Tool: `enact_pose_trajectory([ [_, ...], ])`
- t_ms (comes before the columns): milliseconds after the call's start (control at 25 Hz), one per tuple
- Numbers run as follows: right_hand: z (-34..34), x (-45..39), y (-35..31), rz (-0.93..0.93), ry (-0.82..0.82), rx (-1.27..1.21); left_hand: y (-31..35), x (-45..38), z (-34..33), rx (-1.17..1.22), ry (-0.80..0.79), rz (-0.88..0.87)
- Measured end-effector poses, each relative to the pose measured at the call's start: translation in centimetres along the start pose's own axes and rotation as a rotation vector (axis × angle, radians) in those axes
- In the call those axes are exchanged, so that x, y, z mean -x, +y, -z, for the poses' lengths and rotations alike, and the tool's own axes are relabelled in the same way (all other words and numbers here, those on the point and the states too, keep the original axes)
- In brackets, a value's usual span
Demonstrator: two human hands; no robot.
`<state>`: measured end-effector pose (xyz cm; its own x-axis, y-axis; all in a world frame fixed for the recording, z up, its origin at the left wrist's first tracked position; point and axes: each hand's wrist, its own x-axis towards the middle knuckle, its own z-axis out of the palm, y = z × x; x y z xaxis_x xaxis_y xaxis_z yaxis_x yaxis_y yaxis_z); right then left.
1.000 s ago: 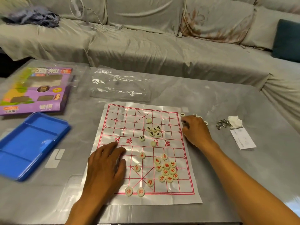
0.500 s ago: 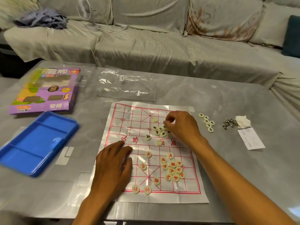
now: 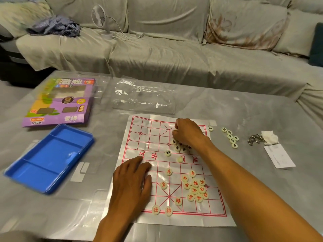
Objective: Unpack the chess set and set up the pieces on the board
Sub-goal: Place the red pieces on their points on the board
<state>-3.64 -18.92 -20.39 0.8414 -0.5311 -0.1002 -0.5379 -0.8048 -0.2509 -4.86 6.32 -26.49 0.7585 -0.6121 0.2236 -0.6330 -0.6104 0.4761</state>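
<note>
A white plastic board sheet (image 3: 139, 137) with red grid lines lies flat on the grey table. Red-lettered round pieces (image 3: 195, 186) cluster on its near right, with two more at the near edge (image 3: 162, 210). Black-lettered pieces (image 3: 177, 147) lie near the board's middle, and several more (image 3: 230, 137) sit off the board to the right. My left hand (image 3: 132, 182) rests flat on the sheet's near left. My right hand (image 3: 187, 132) hovers over the far part of the board, its curled fingers pinching a pale piece.
A blue plastic tray (image 3: 49, 158) lies at the left, with the purple game box (image 3: 59, 102) behind it. A clear plastic bag (image 3: 143, 95) lies beyond the board. Metal rings (image 3: 253, 140), a crumpled tissue (image 3: 269, 137) and a paper slip (image 3: 279, 158) sit at the right. A covered sofa stands behind.
My right hand moved from the pieces off the board's right edge leftward onto the far middle of the board and now pinches a piece. My left hand stayed on the sheet.
</note>
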Motion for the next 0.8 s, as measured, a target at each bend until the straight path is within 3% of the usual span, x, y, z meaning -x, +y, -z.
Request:
enact_pose_trajectory([
  [200, 0.9, 0.0, 1.8, -0.054, -0.025, -0.298, -0.2, -0.1, 0.3, 0.009, 0.003, -0.001],
  [280, 0.6, 0.6, 2.3, -0.044, -0.009, -0.304, -0.1, -0.2, 0.4, 0.006, 0.001, 0.0],
  [440, 0.5, 0.7, 2.7, -0.094, 0.166, -0.112, -0.1, 0.0, 0.2, 0.014, -0.01, 0.005],
  [560, 1.0, 2.7, 2.2, -0.011, 0.279, -0.229, 0.0, -0.3, 0.5, 0.019, 0.006, -0.006],
  [720, 1.0, 7.7, 1.3, 0.204, -0.156, -0.106, -0.1, -0.5, 0.4, 0.014, 0.015, -0.013],
  [800, 0.7, 8.5, 1.6, 0.19, -0.191, -0.081, -0.2, -0.2, 0.2, 0.018, 0.008, -0.013],
])
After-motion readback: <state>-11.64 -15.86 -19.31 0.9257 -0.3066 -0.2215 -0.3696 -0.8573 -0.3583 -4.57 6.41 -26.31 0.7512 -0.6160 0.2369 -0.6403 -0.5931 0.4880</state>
